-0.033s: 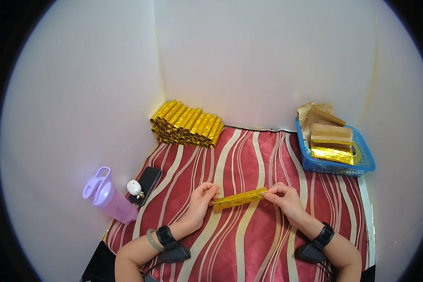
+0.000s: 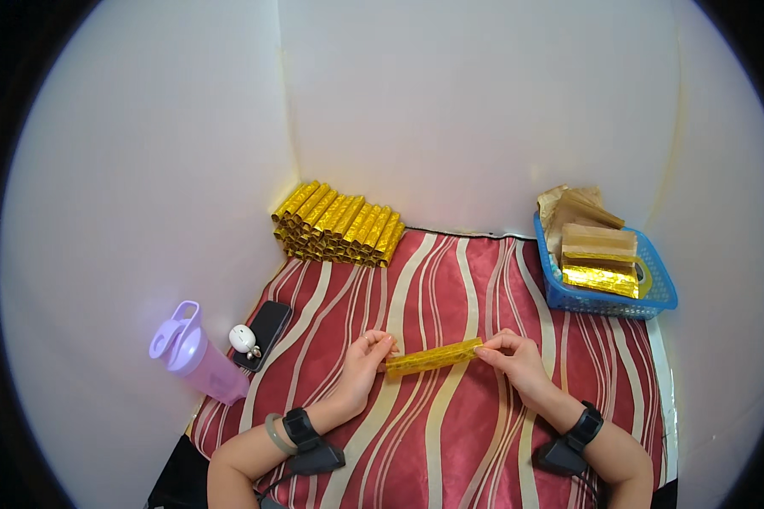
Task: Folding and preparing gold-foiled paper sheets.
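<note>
A gold foil paper tube [image 2: 435, 357] lies crosswise between my hands, its right end slightly farther away. At the tube's left end my left hand [image 2: 367, 363] is closed, thumb and fingers pinching it. My right hand [image 2: 514, 360] pinches the right end between thumb and fingers. At the far left of the cloth, a stack of similar gold tubes [image 2: 339, 225] rests against the walls, several with their open ends facing me.
Red striped cloth [image 2: 450, 441] covers the table. A blue basket [image 2: 603, 301] at right holds brown paper, gold foil sheets [image 2: 600, 280] and a tape roll. To the left are a purple bottle [image 2: 199, 360], a black phone [image 2: 272, 327] and a white earbud case [image 2: 242, 338].
</note>
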